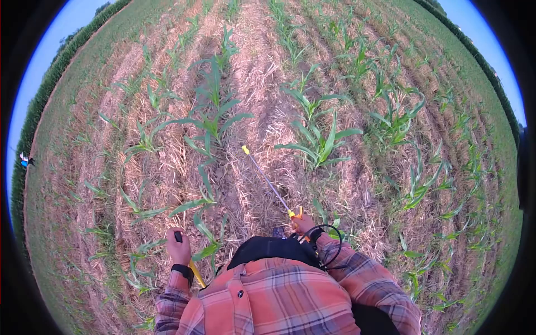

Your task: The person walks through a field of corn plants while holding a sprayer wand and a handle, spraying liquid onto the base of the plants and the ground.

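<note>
My right hand [304,224] is closed around the handle of a spray wand [269,183], in front of my body. Its thin metal tube slants forward and left to a yellow nozzle held over the straw-covered ground between two rows of young corn plants [322,146]. A black hose [339,248] loops beside my right wrist. On the left, my left hand [178,249] grips the black end of a yellow pump lever [196,273]. The lever's lower end is hidden by my body.
Rows of young corn [213,124] run ahead on both sides, with dry straw [258,84] covering the soil between them. Leaves reach close to my left hand. Another person [24,160] is far off at the left edge. Tall green growth [34,120] borders the field.
</note>
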Motion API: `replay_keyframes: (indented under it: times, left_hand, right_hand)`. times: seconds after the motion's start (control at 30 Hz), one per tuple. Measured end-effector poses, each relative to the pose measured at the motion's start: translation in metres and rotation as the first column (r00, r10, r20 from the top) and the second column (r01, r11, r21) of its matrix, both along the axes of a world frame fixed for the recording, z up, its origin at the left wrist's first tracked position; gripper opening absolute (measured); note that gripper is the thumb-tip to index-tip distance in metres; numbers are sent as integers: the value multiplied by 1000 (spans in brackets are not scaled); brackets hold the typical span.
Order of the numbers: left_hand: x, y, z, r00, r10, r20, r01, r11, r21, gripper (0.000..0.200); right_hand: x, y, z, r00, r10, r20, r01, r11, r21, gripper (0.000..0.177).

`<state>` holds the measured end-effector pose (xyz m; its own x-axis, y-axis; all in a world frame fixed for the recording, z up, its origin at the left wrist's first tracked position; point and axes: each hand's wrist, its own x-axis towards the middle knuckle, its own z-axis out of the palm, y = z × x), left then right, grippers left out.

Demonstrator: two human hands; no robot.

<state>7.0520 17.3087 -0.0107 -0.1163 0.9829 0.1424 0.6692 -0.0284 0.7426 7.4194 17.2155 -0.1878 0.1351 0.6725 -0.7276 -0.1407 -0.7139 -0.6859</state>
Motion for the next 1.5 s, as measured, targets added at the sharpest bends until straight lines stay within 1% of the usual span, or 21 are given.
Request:
replay_keyframes:
  times: [0.07,0.13,0.17,0.3,0.4,0.47,0.57,0.6,0.63,0.73,0.93,1.03,1.1,1.13,1.2,1.23,1.27,1.33,1.4,1.47,1.5]
  left_hand:
    - [15,17,2,996,-8,-87,15,997,79,11]
    - [25,27,18,999,-14,45,13,1000,4,12]
    - [25,28,28,978,22,209,-3,996,-91,11]
    - [6,22,87,975,85,204,-88,996,7,13]
    - [13,20,134,908,98,408,-119,993,25,13]
    - [6,52,109,945,81,318,-100,994,43,13]
    - [27,126,56,991,17,132,-15,1000,-11,10]
    - [33,151,31,980,6,200,10,997,-81,10]
    - [33,175,-1,989,-64,130,68,997,-28,9]
    - [52,221,-3,977,-53,205,67,996,-59,10]
    - [37,296,-12,965,-54,256,77,994,-79,9]
    - [37,319,-2,955,-69,289,99,991,-91,10]
    - [35,330,-3,945,-67,320,109,987,-114,12]
    - [35,336,-2,944,-73,321,114,987,-111,12]
    - [37,345,5,974,-65,217,76,996,-42,12]
    - [36,351,1,936,-35,351,65,995,-73,12]
    - [37,356,3,937,-41,346,69,995,-69,12]
    - [48,366,25,935,20,354,44,984,-171,12]
    - [58,384,30,954,-11,299,53,989,-135,12]
    - [76,403,46,933,93,347,-18,977,-213,13]
    - [78,416,40,967,61,246,-26,989,-144,13]
  right_hand:
    - [25,12,1,986,-162,32,163,986,-46,23]
    - [52,16,-5,955,-298,-12,298,953,50,21]
    - [62,18,-4,955,-297,-14,297,954,46,21]
    - [99,29,6,815,-578,48,578,816,9,21]
    - [119,36,-2,757,-647,95,643,763,66,22]
    - [126,49,-6,721,-693,7,692,720,56,20]
    - [121,77,-8,694,-716,76,710,698,90,20]
    - [121,87,-11,737,-671,85,665,741,89,20]
    - [121,102,-12,774,-626,96,620,780,87,20]
    - [103,149,1,805,-536,254,546,837,37,22]
    - [62,242,22,903,-394,172,409,911,-56,22]
    - [38,276,24,957,-269,113,270,963,3,22]
    - [24,299,41,993,-61,103,62,998,-5,22]
    - [22,308,38,992,-66,104,67,998,-1,22]
    - [16,327,36,987,123,100,-123,992,-11,24]
    - [13,341,56,973,198,121,-196,980,-22,25]
    - [14,349,47,974,193,118,-192,981,-16,25]
    - [17,363,11,929,356,103,-367,923,121,34]
    - [25,381,-14,936,347,53,-351,918,183,36]
    - [36,407,-15,897,408,168,-439,863,249,35]
    - [45,416,-19,901,401,164,-432,865,257,35]
